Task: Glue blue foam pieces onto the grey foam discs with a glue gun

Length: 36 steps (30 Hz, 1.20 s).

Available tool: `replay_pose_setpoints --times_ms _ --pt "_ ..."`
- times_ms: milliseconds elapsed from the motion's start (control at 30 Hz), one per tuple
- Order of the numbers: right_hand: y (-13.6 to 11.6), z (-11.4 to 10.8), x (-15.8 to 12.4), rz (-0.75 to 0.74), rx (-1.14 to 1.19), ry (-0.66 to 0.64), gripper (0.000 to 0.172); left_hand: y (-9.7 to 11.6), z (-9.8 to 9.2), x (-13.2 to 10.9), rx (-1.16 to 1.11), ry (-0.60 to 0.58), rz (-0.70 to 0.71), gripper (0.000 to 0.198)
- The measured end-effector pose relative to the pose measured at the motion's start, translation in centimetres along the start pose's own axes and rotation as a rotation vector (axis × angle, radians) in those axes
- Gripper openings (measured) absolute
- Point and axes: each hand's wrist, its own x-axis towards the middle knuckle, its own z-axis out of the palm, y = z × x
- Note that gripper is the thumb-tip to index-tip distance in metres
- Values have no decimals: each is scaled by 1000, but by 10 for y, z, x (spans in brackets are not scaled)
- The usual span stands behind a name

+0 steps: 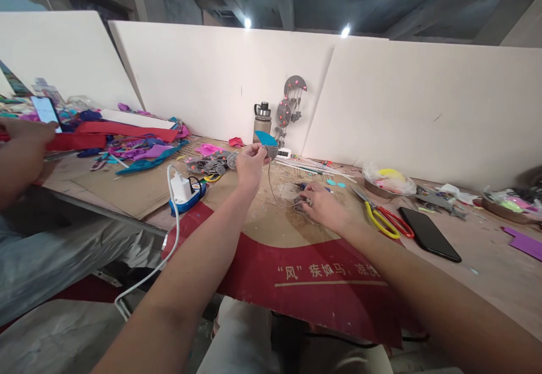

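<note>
Above the cardboard (265, 230) on the table (486, 272), the left hand (249, 168) pinches a blue and grey felt piece (266, 139) between its fingers, holding it raised in front of the bottle (256, 126). A grey string (271, 185) hangs from near the piece and curves down towards the right hand (320, 205). That hand is low over the cardboard, its fingers bent beside a small grey clump (300, 205); whether they grip it, I cannot tell. Scissors (387, 220) and a black phone (428, 234) lie to the right, just beside each other. A grey hanging ornament (284, 111) is against the white panel (203, 75).
</note>
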Motion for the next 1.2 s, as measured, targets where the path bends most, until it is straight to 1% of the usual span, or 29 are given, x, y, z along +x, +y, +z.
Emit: replay_pose_setpoints --times_ms 100,233,400,633,733,800,933,1033,1100,1200 --pt "-3 0 -1 11 9 -15 26 0 0 0 -5 7 0 11" --pt "-3 1 3 7 47 -78 23 0 0 0 -10 6 3 10" --pt "3 5 10 80 106 -25 20 -1 0 2 -3 -3 -2 9" --pt "4 14 19 180 174 -10 15 1 1 -1 -6 8 -7 10" --pt "2 23 23 131 198 23 15 1 0 0 -4 11 -6 11" --pt "2 29 25 100 228 68 17 0 0 0 -9 7 -5 11" --pt "7 39 30 99 309 163 28 -1 -1 1 -9 -11 2 12" --pt "8 40 36 47 323 169 33 0 -1 0 -2 -7 -7 13" --pt "5 37 41 24 321 153 28 0 -1 0 -1 -4 -9 15" --pt "-4 30 50 42 302 106 15 1 -1 0 -7 -4 -9 18"
